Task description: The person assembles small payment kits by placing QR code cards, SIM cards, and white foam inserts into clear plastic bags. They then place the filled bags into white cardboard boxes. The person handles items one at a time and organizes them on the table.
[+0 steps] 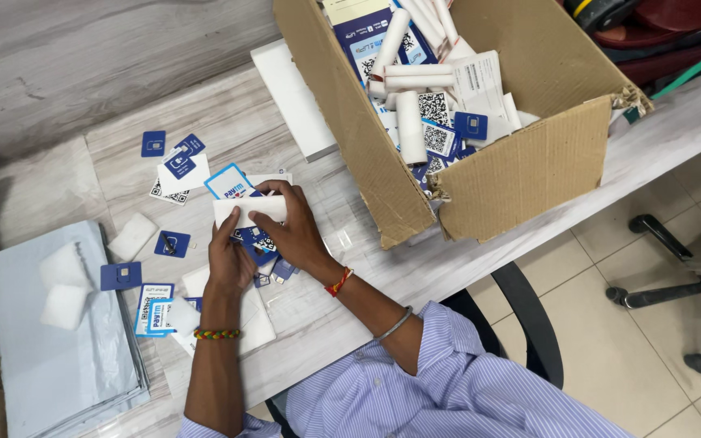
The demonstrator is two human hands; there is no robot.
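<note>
Between both hands' grip, white roll (249, 209)

A white paper roll (249, 209) is held flat, lying crosswise just above the table, gripped at both ends. A blue-and-white card (229, 185) is tucked right behind it, tilted a bit.

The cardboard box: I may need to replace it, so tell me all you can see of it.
The cardboard box is plain brown corrugated board, open-topped, standing on the pale table beyond the hands. Its near corner is torn and frayed, one flap bent outward. Inside lie white paper rolls, blue cards and printed white sheets. Neither hand touches it.
</note>
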